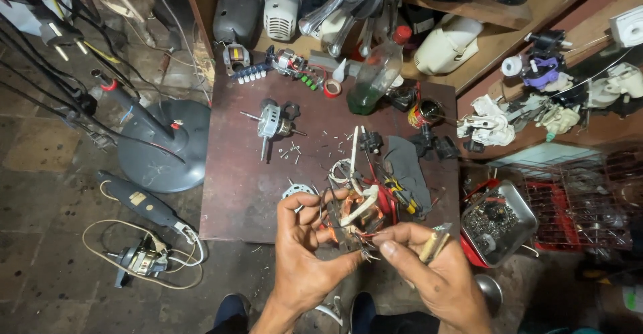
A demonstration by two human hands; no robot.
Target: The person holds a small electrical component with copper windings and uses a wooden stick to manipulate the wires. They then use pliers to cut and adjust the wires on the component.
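Hands (305,253), two, gripping one stator (351,217).

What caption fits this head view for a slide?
Left hand grips a wired motor stator while right hand pinches its wires over a cluttered brown worktable.

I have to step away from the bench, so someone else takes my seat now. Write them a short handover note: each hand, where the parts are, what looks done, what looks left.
Left hand: grips the motor stator, held up over the near edge of the board.
Right hand: holds a small tool and pinches the stator's wire ends.
Parts: rotor and loose screws lie mid-board; metal tray of small parts at right; fan base on the floor at left.
Done: motor is apart, stator out.
Left: wire work looks unfinished; nothing is reassembled.
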